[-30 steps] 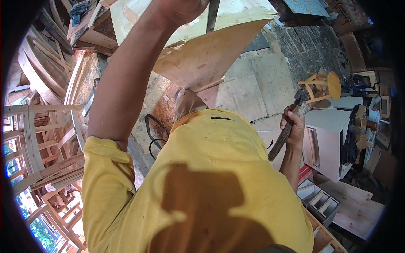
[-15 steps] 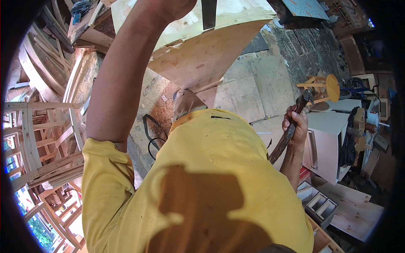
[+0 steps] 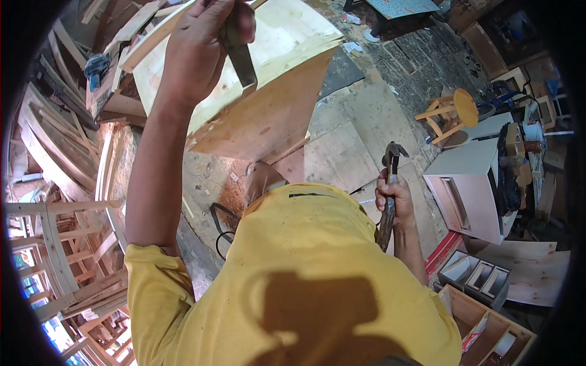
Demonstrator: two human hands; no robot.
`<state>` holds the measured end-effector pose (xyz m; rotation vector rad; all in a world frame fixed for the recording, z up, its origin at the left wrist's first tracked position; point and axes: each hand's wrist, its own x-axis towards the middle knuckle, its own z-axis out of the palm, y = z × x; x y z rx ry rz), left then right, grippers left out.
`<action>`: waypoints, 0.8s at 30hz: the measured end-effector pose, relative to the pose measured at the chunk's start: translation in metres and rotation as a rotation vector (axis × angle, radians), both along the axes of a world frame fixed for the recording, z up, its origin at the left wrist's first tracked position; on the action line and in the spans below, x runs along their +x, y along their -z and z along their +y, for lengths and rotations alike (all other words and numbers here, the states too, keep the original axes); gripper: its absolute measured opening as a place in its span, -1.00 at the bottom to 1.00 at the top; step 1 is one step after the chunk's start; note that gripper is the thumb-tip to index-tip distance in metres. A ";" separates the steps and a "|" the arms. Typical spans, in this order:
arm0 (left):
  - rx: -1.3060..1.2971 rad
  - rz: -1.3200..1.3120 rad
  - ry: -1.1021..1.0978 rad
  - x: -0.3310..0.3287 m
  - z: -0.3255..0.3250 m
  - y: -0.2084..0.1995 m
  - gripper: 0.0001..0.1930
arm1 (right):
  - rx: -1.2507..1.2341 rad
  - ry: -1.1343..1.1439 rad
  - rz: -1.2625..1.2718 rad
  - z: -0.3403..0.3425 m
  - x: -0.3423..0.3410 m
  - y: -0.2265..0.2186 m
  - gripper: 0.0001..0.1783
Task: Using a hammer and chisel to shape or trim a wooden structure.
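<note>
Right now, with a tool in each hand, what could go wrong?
The dark, flat metal blade in the left hand could slip and gouge the pale, broad wooden panel near its tip. If swung toward that blade, the brown-handled metal claw hammer in the right hand might miss and hit the left hand.

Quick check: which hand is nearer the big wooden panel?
Left. The left hand, holding a flat tool, is over the wooden panel; the right hand, gripping the hammer, is off to the panel's right, beside the yellow shirt.
</note>
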<state>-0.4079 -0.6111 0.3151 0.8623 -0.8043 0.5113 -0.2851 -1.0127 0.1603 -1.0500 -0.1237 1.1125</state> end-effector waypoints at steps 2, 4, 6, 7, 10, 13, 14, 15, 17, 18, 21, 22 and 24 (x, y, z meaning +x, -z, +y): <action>-0.005 0.011 0.071 0.003 -0.004 -0.013 -0.66 | 0.113 0.044 0.054 0.000 -0.002 -0.001 -0.66; 0.045 0.682 -0.721 -0.006 -0.032 -0.055 -0.63 | 0.061 0.086 0.040 0.005 -0.004 -0.016 -0.65; -0.052 0.470 -0.212 0.020 -0.013 -0.057 -0.59 | -0.070 0.087 -0.041 0.016 -0.003 -0.036 -0.63; -0.163 0.260 0.268 0.037 0.000 -0.053 -0.59 | -0.069 0.103 -0.036 0.019 0.001 -0.034 -0.63; 0.001 0.523 -0.112 0.056 -0.008 -0.080 -0.57 | -0.242 0.102 -0.228 0.022 0.004 -0.024 -0.63; 0.153 0.740 -0.441 0.085 -0.003 -0.083 -0.54 | -0.058 0.300 -0.223 0.034 -0.012 -0.029 -0.64; 0.125 0.735 -0.365 0.092 -0.005 -0.087 -0.55 | -0.066 0.359 -0.217 0.038 -0.016 -0.029 -0.67; 0.095 0.732 -0.289 0.098 -0.004 -0.091 -0.56 | -0.074 0.386 -0.208 0.043 -0.019 -0.033 -0.67; 0.034 0.768 -0.003 0.119 0.016 -0.089 -0.57 | -0.292 0.355 -0.225 0.051 -0.019 -0.044 -0.68; -0.038 0.791 0.253 0.127 0.022 -0.089 -0.59 | -0.312 0.347 -0.221 0.054 -0.019 -0.043 -0.71; 0.160 0.969 -0.268 0.147 -0.008 -0.091 -0.62 | -0.303 0.428 -0.209 0.058 -0.022 -0.036 -0.73; 0.152 0.997 -0.224 0.158 -0.004 -0.082 -0.62 | -0.293 0.444 -0.210 0.059 -0.021 -0.038 -0.74; 0.170 1.032 -0.192 0.172 -0.003 -0.072 -0.62 | -0.256 0.454 -0.166 0.063 -0.008 -0.035 -0.74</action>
